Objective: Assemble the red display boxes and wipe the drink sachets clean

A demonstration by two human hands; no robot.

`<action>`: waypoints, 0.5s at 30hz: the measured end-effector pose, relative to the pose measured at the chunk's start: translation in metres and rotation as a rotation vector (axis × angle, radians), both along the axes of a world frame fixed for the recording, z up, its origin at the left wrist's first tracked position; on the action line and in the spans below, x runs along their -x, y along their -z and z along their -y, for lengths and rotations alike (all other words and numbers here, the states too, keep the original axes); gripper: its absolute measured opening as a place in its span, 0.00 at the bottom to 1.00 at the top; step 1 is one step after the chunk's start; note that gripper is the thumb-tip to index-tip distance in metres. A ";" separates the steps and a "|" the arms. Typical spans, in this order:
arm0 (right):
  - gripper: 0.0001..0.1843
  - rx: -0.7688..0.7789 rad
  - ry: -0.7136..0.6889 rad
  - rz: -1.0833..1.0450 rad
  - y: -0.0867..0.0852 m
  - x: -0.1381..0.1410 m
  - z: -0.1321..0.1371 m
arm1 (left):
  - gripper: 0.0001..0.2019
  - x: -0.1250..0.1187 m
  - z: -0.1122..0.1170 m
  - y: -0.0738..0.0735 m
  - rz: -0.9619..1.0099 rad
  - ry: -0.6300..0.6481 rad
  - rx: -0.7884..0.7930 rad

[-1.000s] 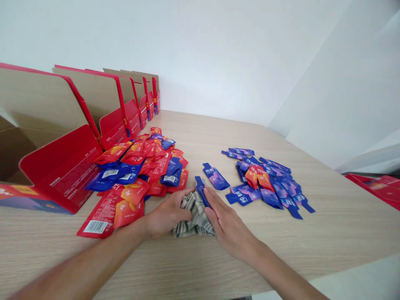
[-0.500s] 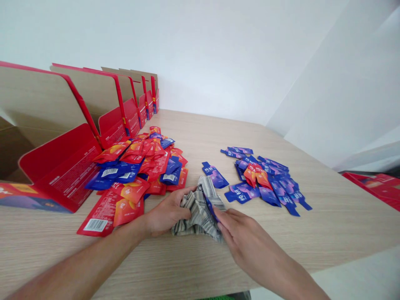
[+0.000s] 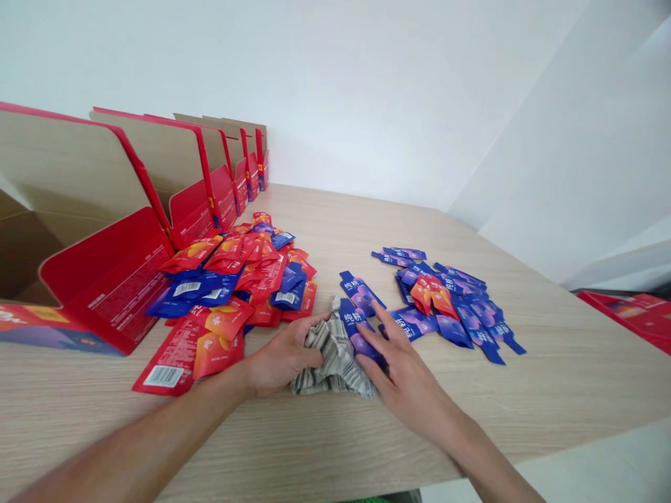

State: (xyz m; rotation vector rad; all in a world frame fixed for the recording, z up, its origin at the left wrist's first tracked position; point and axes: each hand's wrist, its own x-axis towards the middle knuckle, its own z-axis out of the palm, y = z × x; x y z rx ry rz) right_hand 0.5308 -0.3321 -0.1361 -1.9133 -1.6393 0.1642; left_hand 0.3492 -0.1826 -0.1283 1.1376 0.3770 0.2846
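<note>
My left hand (image 3: 280, 355) is closed around a crumpled, grey-and-white striped cloth (image 3: 333, 360) on the table. Against the cloth's right side lies a blue pouch (image 3: 350, 316) with purple fruit printed on it, its face upward. Over that pouch my right hand (image 3: 406, 370) rests with its fingers spread, the fingertips on its right part. Another blue pouch (image 3: 356, 288) lies just beyond, near the right hand's longest fingertip. To the right is a loose group of blue pouches (image 3: 456, 328), with small red-orange sachets (image 3: 433, 295) on top.
Left of the cloth is a heap of red and blue pouches (image 3: 225, 272). Several open red cartons (image 3: 112, 279) stand in a row along the table's left side. A white wall (image 3: 356, 91) rises behind the table (image 3: 335, 216). Something red (image 3: 629, 314) sits beyond the right edge.
The blue pouch, earlier held edge-on in my right hand against the cloth, now lies face up. My right hand's fingers have spread and moved slightly up. My left hand stays on the cloth.
</note>
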 end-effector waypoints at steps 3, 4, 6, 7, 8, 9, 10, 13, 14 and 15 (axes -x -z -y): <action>0.30 0.139 -0.142 0.111 -0.003 0.004 0.004 | 0.38 -0.001 0.000 0.001 -0.014 -0.006 -0.027; 0.31 0.175 -0.171 0.134 -0.005 0.004 0.005 | 0.39 -0.001 0.000 0.001 -0.018 -0.007 -0.033; 0.31 0.210 -0.199 0.179 -0.012 0.003 0.005 | 0.40 -0.001 0.000 0.001 -0.023 0.001 -0.024; 0.31 0.216 -0.205 0.199 -0.015 0.002 0.005 | 0.40 -0.001 0.000 0.000 -0.029 0.006 -0.016; 0.31 0.217 -0.212 0.217 -0.018 0.001 0.004 | 0.41 -0.001 0.000 0.000 -0.038 0.009 -0.013; 0.30 0.217 -0.217 0.233 -0.021 0.000 0.004 | 0.41 0.000 0.000 -0.001 -0.047 0.006 -0.013; 0.30 0.215 -0.220 0.248 -0.023 0.000 0.004 | 0.42 0.000 0.000 -0.001 -0.054 0.000 -0.013; 0.28 0.192 -0.224 0.297 -0.027 0.001 0.003 | 0.43 0.001 0.001 -0.002 -0.073 -0.018 -0.016; 0.27 0.178 -0.227 0.314 -0.027 0.001 0.003 | 0.43 0.001 0.001 -0.002 -0.080 -0.029 -0.017; 0.27 0.159 -0.230 0.332 -0.027 0.002 0.003 | 0.44 0.001 0.001 -0.002 -0.088 -0.039 -0.020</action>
